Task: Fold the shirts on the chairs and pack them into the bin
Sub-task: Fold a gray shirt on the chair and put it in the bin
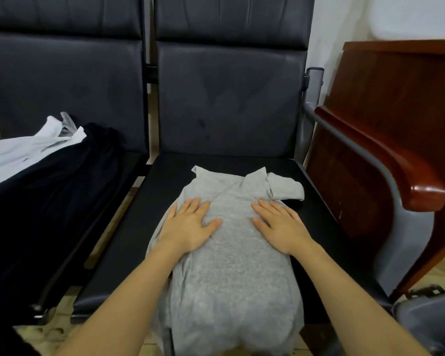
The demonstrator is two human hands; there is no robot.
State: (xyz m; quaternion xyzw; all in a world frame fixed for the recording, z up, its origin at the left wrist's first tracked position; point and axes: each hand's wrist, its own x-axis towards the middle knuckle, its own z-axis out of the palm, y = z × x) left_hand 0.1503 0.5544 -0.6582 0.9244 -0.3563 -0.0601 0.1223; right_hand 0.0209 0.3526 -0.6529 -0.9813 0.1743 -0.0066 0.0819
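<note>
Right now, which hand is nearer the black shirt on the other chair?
Left. The left hand lies flat on the grey shirt, on the side toward the black shirt. The right hand lies flat on the grey shirt's far side.

Heathered matt knit grey shirt (231,253) lies on a smooth black leatherette chair (229,98) with glossy wooden armrest (396,170).

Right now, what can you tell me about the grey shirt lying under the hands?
The grey shirt looks like soft heathered knit. It lies flat on the dark seat of the right-hand chair, sides folded in to a narrow strip, collar end toward the backrest, one short sleeve sticking out to the right. Its lower end hangs over the seat's front edge. The left hand and right hand press flat on it.
</note>
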